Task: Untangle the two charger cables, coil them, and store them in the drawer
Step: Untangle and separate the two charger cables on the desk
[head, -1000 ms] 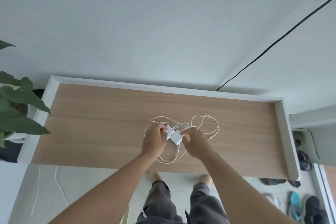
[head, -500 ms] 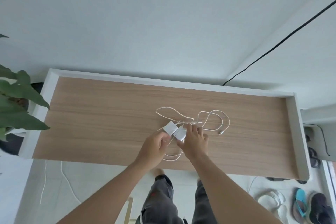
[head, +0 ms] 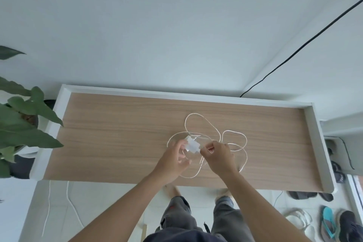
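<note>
Two white charger cables (head: 204, 124) lie tangled in loops on the wooden tabletop (head: 117, 133), right of centre. Two white charger plugs (head: 191, 144) sit together just above the table, blurred. My left hand (head: 173, 161) holds the plugs from the left with its fingers curled around them. My right hand (head: 220, 156) pinches a cable strand right beside the plugs. Cable loops spread behind and to the right of my right hand, and one strand runs under both hands. No drawer is in view.
The table has a raised white rim (head: 314, 143) at the back and both sides. A potted plant (head: 21, 124) stands off the left end. Shoes and sandals (head: 328, 224) lie on the floor at the right. A black wire (head: 294, 53) runs along the wall.
The plugs have been lifted slightly and shifted between my hands. My right hand has moved from on top of the plugs to their right side, and the cable loops have spread wider.
</note>
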Demonstrator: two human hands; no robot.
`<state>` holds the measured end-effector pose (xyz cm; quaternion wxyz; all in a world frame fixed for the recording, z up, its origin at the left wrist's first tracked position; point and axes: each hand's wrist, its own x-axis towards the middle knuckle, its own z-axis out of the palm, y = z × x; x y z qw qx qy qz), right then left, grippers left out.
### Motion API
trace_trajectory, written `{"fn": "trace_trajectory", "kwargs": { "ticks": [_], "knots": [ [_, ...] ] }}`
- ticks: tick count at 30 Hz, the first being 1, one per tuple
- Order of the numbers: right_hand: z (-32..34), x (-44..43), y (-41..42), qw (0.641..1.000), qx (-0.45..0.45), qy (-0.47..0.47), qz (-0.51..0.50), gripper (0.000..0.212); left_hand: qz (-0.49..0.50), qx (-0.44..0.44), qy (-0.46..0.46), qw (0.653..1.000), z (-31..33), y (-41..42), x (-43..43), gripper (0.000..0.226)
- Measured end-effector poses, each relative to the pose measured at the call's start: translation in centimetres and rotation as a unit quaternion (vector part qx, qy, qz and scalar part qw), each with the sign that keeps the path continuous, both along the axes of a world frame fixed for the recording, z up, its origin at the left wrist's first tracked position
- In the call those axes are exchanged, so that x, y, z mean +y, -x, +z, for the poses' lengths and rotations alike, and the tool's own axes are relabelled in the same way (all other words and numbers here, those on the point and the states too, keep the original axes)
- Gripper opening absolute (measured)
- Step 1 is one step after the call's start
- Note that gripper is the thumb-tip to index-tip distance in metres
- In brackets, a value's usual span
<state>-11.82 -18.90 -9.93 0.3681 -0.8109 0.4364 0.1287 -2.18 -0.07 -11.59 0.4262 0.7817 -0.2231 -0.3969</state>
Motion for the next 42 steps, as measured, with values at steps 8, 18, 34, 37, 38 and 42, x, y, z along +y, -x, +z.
{"fn": "trace_trajectory", "kwargs": {
  "ticks": [8, 18, 34, 37, 38, 42],
  "knots": [
    [-1.1, 1.1, -0.4, 0.999, -0.049, 0.003, 0.008, 0.011, -0.014, -0.052, -0.051, 0.997, -0.8, -1.4, -0.5, 0.045],
    [-1.4, 2.6, 1.8, 0.991, -0.022, 0.089, 0.097, 0.045, -0.149, -0.186, -0.168, 0.957, -3.9, 0.0, 0.2, 0.062],
    [2.5, 1.4, 2.1, 0.961, -0.072, 0.095, 0.25, 0.046, -0.152, -0.075, -0.083, 0.982, -0.4, -4.7, 0.6, 0.042],
    [3.0, 1.2, 1.3, 0.958, -0.05, 0.076, 0.272, 0.042, -0.111, -0.043, -0.035, 0.992, 3.6, -6.8, 2.6, 0.04],
    [3.1, 1.2, 1.0, 0.96, -0.046, 0.079, 0.266, 0.038, -0.096, -0.029, -0.021, 0.995, 4.7, -7.4, 3.3, 0.04],
    [3.5, 0.7, -0.8, 0.971, -0.067, 0.082, 0.214, 0.03, -0.044, -0.034, -0.008, 0.998, 7.5, -10.1, 6.7, 0.042]
  ]
}}
